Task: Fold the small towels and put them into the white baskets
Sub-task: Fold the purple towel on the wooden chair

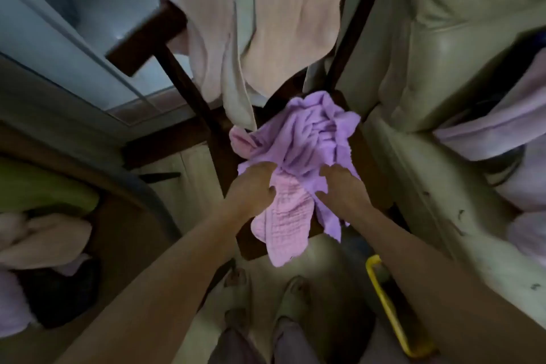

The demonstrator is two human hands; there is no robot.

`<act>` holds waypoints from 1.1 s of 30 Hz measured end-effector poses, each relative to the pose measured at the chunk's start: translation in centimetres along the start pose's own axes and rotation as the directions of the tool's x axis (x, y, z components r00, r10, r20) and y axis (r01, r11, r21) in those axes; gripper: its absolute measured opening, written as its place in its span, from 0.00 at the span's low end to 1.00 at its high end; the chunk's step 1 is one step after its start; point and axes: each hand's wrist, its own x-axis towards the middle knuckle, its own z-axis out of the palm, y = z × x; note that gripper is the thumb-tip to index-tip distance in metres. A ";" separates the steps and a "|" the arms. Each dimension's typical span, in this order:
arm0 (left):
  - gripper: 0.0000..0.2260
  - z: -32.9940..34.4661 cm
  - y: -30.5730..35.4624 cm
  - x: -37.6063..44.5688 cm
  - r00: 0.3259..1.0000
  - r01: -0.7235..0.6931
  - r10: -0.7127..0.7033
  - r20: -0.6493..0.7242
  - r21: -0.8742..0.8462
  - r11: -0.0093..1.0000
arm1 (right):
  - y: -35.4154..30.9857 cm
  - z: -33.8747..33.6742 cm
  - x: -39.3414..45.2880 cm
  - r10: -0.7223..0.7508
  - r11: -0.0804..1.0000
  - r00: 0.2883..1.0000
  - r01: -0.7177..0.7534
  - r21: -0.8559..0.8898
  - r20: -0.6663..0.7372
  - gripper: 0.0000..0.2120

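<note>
Purple cloth, a crumpled small towel [307, 133], was heaped on the seat of a dark wooden chair [189, 91], and a pink muslin towel [288, 216] was draped over its near part, hanging past the front edge of the seat. Both hands were reached down onto this pile. The left hand [251, 189] was closed on the towels where pink met purple, its fingers curled into the fabric. The right hand [342, 186] was pressed to the purple towel just beside the pink one, fingers bent into the cloth; a firm grasp could not be told apart from a mere press. A second pink cloth [240, 140] was seen peeping from under the purple towel at its left side. Pale peach and cream garments [266, 23] were hung over the chair back. A cream leather sofa [443, 68] was stood just right of the chair, with lilac cloth [496, 127] laid on it. Folded peach fabric [44, 236] was seen at the far left, blurred. A yellow handle [387, 304] was visible near the right forearm, and two slippered feet [266, 289] were seen on the floor below
</note>
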 end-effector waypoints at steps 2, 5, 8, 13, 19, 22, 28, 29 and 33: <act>0.25 1.4 -0.7 1.4 0.995 -0.037 0.037 -0.091 0.005 0.999 | -0.4 2.2 1.3 0.029 0.998 0.999 -0.031 -0.048 -0.029 0.28; 0.25 3.4 -1.5 2.9 0.971 -0.109 0.108 -0.212 0.010 0.994 | -0.7 5.0 2.6 0.063 0.989 0.997 -0.067 -0.130 -0.040 0.31; 0.25 4.2 -2.4 3.7 0.952 -0.148 0.151 -0.268 0.033 0.989 | -0.3 6.0 3.4 0.066 0.981 0.986 -0.092 -0.170 -0.152 0.19; 0.24 3.9 -2.5 4.3 0.942 -0.236 0.228 -0.247 -0.003 0.972 | 0.2 4.3 3.6 0.159 0.984 0.946 -0.130 0.120 -0.282 0.10; 0.20 0.0 1.0 3.2 0.939 -0.345 0.327 -0.109 -0.266 0.900 | 0.7 -2.4 -0.3 0.035 0.768 0.963 0.145 0.624 -0.267 0.05; 0.21 -2.7 3.5 2.5 0.946 -0.317 0.317 -0.065 -0.395 0.862 | 0.9 -6.3 -2.8 -0.066 0.718 0.978 0.185 0.671 -0.200 0.05; 0.05 -8.7 8.4 -0.2 0.943 -0.249 0.318 0.094 -0.432 0.867 | 0.1 -13.9 -8.3 -0.058 0.647 0.976 0.197 0.736 -0.210 0.05; 0.08 -9.6 9.2 -0.8 0.942 -0.251 0.320 0.097 -0.426 0.869 | 0.0 -15.0 -9.1 -0.037 0.642 0.975 0.192 0.742 -0.220 0.05; 0.10 -14.1 12.6 -3.3 0.931 -0.281 0.346 0.118 -0.378 0.882 | -0.5 -18.8 -12.3 -0.021 0.704 0.974 0.174 0.689 -0.225 0.09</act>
